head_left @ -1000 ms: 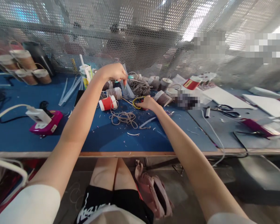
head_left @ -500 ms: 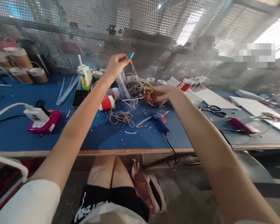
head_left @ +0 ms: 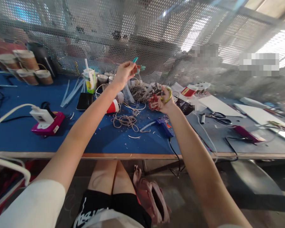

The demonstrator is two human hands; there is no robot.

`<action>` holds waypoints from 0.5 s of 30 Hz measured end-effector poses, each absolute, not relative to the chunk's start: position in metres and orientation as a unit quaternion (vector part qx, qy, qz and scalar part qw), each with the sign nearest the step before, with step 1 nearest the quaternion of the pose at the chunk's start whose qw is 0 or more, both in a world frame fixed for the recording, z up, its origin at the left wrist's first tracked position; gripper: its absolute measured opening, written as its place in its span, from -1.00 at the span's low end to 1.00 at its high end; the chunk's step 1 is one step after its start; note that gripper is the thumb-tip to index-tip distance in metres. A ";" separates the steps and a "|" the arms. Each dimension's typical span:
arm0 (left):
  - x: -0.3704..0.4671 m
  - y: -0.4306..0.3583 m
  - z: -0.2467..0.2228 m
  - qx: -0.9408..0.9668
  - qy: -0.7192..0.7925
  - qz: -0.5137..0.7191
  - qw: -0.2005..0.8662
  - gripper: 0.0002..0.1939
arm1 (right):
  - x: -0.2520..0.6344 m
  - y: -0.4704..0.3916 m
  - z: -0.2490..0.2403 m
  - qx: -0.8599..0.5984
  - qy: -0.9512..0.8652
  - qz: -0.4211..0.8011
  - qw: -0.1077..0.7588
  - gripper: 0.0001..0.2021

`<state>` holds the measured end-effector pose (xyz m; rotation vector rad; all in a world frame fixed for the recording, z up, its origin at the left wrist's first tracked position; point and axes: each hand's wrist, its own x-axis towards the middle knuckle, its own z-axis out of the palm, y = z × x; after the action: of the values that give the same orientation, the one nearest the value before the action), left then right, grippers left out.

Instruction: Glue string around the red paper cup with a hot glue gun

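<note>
My left hand [head_left: 124, 73] is raised above the back of the table, pinching a small teal piece [head_left: 135, 59]; another teal and red bit shows beside its fingertips. My right hand [head_left: 165, 103] has its fingers through the handles of scissors [head_left: 167, 95], one handle yellow-green and one red; the blades point toward the back left. Between the hands lies a tangled heap of grey-brown cord [head_left: 140, 91]. A looser bundle of beige cord [head_left: 125, 121] rests nearer the front, beside a red and white paper cup [head_left: 112, 107].
A blue glue gun [head_left: 165, 128] lies front centre, its cable over the edge. At left are a magenta power socket [head_left: 48, 125], a phone [head_left: 85, 101], a drink carton [head_left: 89, 80] and brown cups [head_left: 27, 60]. Black-handled scissors [head_left: 219, 117] lie at right. Perforated mesh [head_left: 97, 38] stands behind.
My right hand has drawn back from the cord heap, and its scissors show more plainly. My left hand has shifted slightly right in view, with the teal piece still pinched.
</note>
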<state>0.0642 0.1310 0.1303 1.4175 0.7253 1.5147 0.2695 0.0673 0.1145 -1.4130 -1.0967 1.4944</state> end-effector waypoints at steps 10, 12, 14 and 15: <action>0.068 0.126 0.132 0.578 0.327 0.578 0.474 -0.76 | 0.291 0.122 0.199 -0.710 -0.434 0.549 0.074 -0.87; 0.069 0.120 0.135 0.580 0.339 0.572 0.470 -0.74 | 0.294 0.138 0.214 -0.670 -0.466 0.567 0.107 -0.82; 0.069 0.113 0.139 0.574 0.353 0.575 0.464 -0.71 | 0.299 0.149 0.218 -0.628 -0.513 0.574 0.115 -0.84; 0.069 0.110 0.141 0.569 0.358 0.578 0.461 -0.71 | 0.302 0.151 0.217 -0.588 -0.546 0.578 0.146 -0.87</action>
<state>0.0689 0.1099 0.1407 1.4002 0.8815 1.4230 0.3022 0.1515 0.2165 -1.6936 -1.5727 1.6645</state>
